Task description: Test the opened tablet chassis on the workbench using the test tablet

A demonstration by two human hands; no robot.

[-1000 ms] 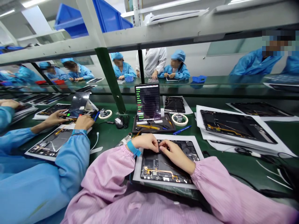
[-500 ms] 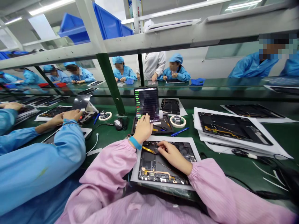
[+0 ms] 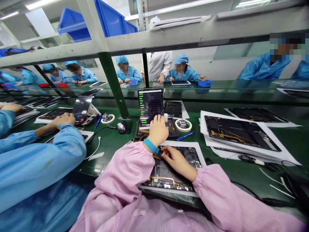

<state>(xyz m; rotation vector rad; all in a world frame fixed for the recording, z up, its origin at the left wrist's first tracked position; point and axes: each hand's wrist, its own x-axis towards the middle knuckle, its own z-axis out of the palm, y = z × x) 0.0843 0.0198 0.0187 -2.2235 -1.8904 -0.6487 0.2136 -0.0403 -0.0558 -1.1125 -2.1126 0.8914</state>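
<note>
My left hand point(image 3: 158, 130), with a blue band at the wrist, is raised with its fingers apart at the lower right of an upright screen point(image 3: 151, 106) that shows green and red marks. An opened tablet point(image 3: 166, 182) lies on a white sheet in front of me, its dark inside and orange flex cables showing. Over its upper middle rests my right hand point(image 3: 177, 161), fingers curled in by the end of a yellow strip; whatever its fingertips hold is too small to make out. Behind my left hand, a black tray point(image 3: 174, 126) holds the screen's foot.
Opened tablets point(image 3: 241, 133) on white sheets are stacked at right. A tape roll point(image 3: 183, 125) and a blue pen point(image 3: 185, 136) lie beyond my tablet. A black mouse point(image 3: 124, 127) sits left. A co-worker's blue sleeve point(image 3: 43, 164) fills the left side. Cables point(image 3: 263, 161) lie at right.
My left hand has moved right across the lower part of the screen, and its forearm now covers more of the tablet's left side. My right hand has stayed about where it was.
</note>
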